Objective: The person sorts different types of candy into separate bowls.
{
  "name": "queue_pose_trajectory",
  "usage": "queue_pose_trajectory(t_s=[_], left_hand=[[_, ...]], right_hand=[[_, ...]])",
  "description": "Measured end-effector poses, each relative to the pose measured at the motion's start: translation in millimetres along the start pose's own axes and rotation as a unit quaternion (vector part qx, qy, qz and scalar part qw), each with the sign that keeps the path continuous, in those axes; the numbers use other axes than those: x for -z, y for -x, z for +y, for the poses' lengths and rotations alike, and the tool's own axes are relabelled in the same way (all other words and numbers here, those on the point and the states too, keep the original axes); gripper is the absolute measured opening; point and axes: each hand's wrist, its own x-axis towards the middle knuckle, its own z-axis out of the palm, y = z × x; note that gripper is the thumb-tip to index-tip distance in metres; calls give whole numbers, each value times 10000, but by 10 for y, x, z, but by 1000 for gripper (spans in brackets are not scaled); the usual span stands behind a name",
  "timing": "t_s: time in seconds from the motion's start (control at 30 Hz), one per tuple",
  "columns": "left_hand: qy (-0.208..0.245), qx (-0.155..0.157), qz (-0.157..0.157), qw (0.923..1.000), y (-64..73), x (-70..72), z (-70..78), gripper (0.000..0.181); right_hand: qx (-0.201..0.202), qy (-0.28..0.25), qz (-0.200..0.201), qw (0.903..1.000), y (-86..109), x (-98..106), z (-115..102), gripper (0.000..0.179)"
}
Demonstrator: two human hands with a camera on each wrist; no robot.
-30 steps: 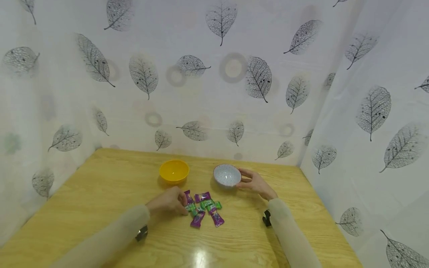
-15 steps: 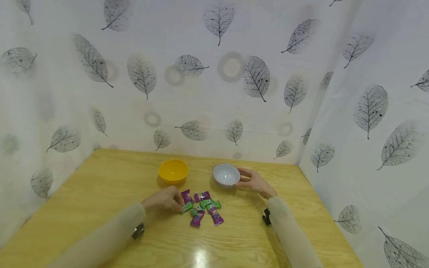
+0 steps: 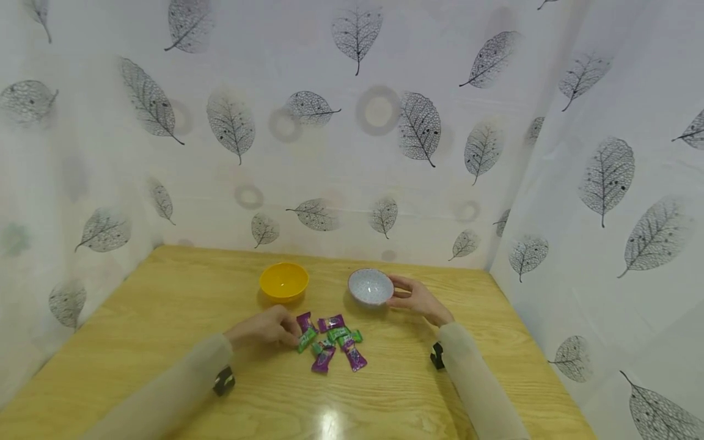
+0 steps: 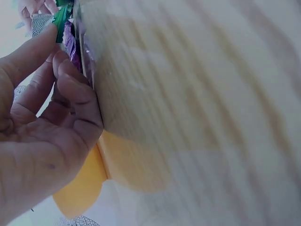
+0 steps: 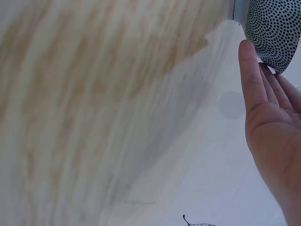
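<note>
In the head view my left hand (image 3: 271,326) is at the left side of a loose group of wrapped candies. Its thumb and forefinger pinch the near end of a green wrapped candy (image 3: 307,340); the left wrist view shows the green wrapper (image 4: 60,22) at the thumb tip, beside a purple wrapper (image 4: 70,44). My right hand (image 3: 417,300) rests against the right side of a speckled, pale bowl (image 3: 371,287) with a reddish rim. From the right wrist, thumb and fingers look nearly straight along the dotted outside of the bowl (image 5: 273,35).
A yellow bowl (image 3: 283,282) stands at the back, left of the speckled one. Several purple candies (image 3: 331,323) and green candies (image 3: 338,333) lie together between the hands on the wooden table (image 3: 385,397). A leaf-print curtain (image 3: 330,153) hangs behind and at both sides.
My left hand has drawn back slightly left, and the green candy at its fingertips has turned more upright in view, a little apart from the group. The right hand stays at the speckled bowl.
</note>
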Motion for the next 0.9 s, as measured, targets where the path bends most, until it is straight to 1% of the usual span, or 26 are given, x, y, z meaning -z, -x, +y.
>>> queue_pose_trajectory(t_s=[0.17, 0.27, 0.33, 0.43, 0.53, 0.63, 0.8, 0.9], left_hand=[[166, -39, 22, 9999, 33, 71, 45, 10], [212, -234, 100, 9995, 23, 113, 89, 12], [328, -346, 124, 9988, 3, 129, 123, 13], [496, -493, 169, 9974, -52, 137, 155, 14], [561, -568, 264, 9965, -122, 138, 173, 13], [634, -570, 375, 9957, -194, 134, 189, 11], [863, -500, 513, 9937, -308, 108, 219, 14], [854, -482, 651, 9930, -368, 84, 242, 16]], right_hand=[[49, -13, -20, 10000, -2, -4, 0, 79], [5, -46, 9, 10000, -1, 0, 6, 79], [-5, -65, 9, 10000, -4, 2, 10, 79], [0, -90, -9, 10000, 1, 3, 5, 79], [-5, -128, 1, 9999, -1, 0, -5, 79], [-28, -87, 43, 9999, 4, -3, -17, 80], [-65, -16, 53, 10000, 11, -12, -4, 80], [-82, -26, 54, 9999, 12, -19, 9, 80]])
